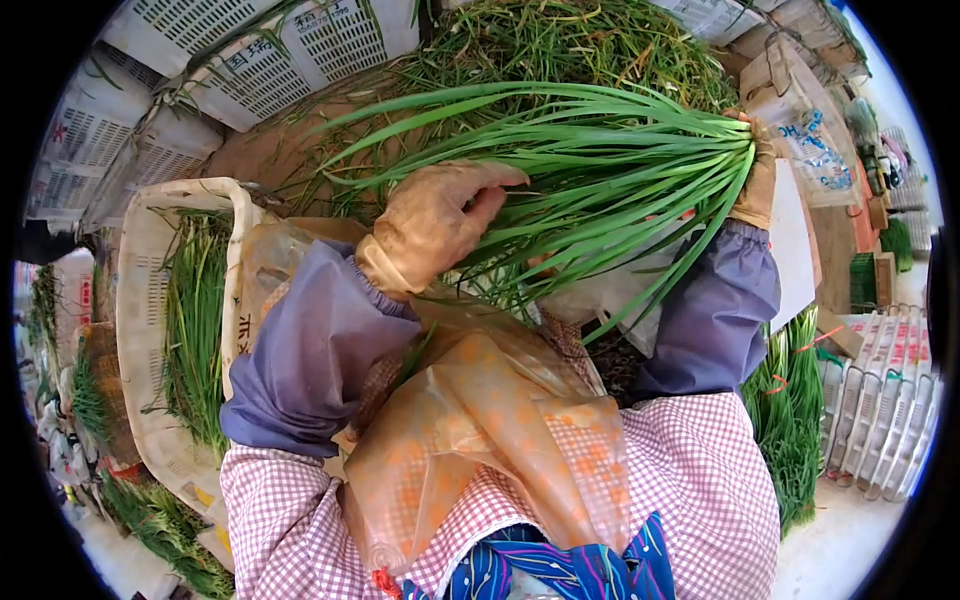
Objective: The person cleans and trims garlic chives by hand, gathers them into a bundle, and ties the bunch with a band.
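Observation:
A fanned bunch of long green leaves (600,150) stretches across the upper middle, its pale stem ends at the right. My right hand (757,175), mostly hidden behind the stems, is closed round that end. Near the bunch's lower left side is my left hand (440,215), in a tan glove, with thumb and forefinger curved toward each other. A dark gap shows between those fingers, and their tips are at the leaves; whether they pinch a leaf is too small to tell. A clear orange-patterned apron (480,420) covers my lap.
A white crate (237,290) holding green leaves stands at the left. Loose trimmings (590,45) are heaped beyond the bunch. More white crates (290,65) stand at the upper left. Green bundles (787,430) lie at the right, beside stacked white baskets (880,400).

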Tool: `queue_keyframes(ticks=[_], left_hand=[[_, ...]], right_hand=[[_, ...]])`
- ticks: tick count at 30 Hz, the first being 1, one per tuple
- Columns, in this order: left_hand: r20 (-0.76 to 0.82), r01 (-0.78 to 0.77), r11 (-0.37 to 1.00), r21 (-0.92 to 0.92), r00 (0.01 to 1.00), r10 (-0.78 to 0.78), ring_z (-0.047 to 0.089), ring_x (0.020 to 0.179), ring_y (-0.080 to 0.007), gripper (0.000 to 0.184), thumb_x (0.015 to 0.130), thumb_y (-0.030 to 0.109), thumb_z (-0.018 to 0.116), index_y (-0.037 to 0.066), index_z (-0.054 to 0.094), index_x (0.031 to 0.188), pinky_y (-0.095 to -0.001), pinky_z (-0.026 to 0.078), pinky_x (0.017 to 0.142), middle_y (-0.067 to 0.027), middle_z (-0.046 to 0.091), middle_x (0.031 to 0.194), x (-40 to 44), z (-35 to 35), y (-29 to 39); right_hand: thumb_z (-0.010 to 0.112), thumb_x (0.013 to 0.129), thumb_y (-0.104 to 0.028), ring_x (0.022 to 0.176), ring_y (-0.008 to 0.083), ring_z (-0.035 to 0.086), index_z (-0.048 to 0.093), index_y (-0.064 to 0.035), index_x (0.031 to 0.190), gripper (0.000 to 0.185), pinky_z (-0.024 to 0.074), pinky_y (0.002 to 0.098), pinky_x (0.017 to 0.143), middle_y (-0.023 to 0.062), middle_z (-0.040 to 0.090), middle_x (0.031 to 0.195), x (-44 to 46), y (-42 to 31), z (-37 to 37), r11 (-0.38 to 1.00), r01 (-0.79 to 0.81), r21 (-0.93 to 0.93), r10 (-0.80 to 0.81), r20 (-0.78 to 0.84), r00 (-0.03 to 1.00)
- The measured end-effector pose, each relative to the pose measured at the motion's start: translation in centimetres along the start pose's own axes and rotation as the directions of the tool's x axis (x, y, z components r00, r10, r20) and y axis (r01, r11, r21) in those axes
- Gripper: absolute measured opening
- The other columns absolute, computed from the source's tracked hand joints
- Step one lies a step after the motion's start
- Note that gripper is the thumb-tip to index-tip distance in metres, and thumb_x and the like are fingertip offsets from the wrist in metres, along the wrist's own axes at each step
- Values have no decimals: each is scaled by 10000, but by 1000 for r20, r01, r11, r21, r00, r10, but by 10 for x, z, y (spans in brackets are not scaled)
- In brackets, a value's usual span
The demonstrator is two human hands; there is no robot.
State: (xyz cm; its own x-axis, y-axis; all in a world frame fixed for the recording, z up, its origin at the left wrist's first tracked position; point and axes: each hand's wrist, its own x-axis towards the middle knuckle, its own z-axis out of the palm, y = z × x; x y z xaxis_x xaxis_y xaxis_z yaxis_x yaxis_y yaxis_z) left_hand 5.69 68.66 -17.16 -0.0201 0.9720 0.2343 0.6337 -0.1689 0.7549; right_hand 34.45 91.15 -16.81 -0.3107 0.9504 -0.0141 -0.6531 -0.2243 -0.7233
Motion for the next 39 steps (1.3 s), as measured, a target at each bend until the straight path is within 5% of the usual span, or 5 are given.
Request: queue_keyframes(ticks=[14, 24, 29, 35, 39], left_hand=[[233, 141, 990, 14, 962, -140, 604, 862, -248, 169, 826, 149, 614, 70, 639, 974, -324, 475, 756, -116, 617, 900, 6, 12, -16], [56, -51, 989, 139, 997, 44, 549, 693, -298, 92, 778, 118, 606, 56, 609, 846, -371, 445, 616, -113, 557, 744, -2, -28, -3], [109, 202, 979, 7, 973, -202, 483, 619, -70, 121, 826, 154, 626, 47, 624, 883, -247, 414, 573, 9, 558, 684, -2, -42, -3], [244, 528, 782, -331, 849, -470, 499, 647, -58, 124, 837, 146, 632, 31, 633, 881, -216, 411, 575, 38, 568, 727, -5, -52, -5], [147, 418, 874, -249, 908, -393, 513, 662, -81, 161, 808, 153, 648, 12, 627, 883, -239, 433, 597, -12, 596, 740, -15, -63, -29]], right_hand=[[622, 859, -220, 765, 160, 575, 534, -73, 892, 175, 513, 311, 723, 16, 563, 834, -8, 11, 20, 995, -58, 86, 58, 4, 998], [632, 858, -247, 780, 177, 593, 577, -58, 920, 206, 532, 336, 709, 32, 598, 876, -12, 24, 30, 1000, 10, 9, -9, -99, 995], [640, 854, -251, 723, 188, 616, 601, -43, 914, 220, 547, 325, 668, 57, 625, 843, -19, 34, 44, 990, 87, -108, -103, -152, 983], [614, 875, -251, 870, 229, 611, 585, -39, 962, 232, 533, 392, 788, 79, 621, 971, -15, 32, 35, 992, 56, -116, -71, -121, 990], [592, 884, -252, 858, 240, 618, 589, -27, 975, 242, 536, 394, 782, 93, 628, 957, -11, 26, 26, 991, 66, -117, -80, -117, 990]])
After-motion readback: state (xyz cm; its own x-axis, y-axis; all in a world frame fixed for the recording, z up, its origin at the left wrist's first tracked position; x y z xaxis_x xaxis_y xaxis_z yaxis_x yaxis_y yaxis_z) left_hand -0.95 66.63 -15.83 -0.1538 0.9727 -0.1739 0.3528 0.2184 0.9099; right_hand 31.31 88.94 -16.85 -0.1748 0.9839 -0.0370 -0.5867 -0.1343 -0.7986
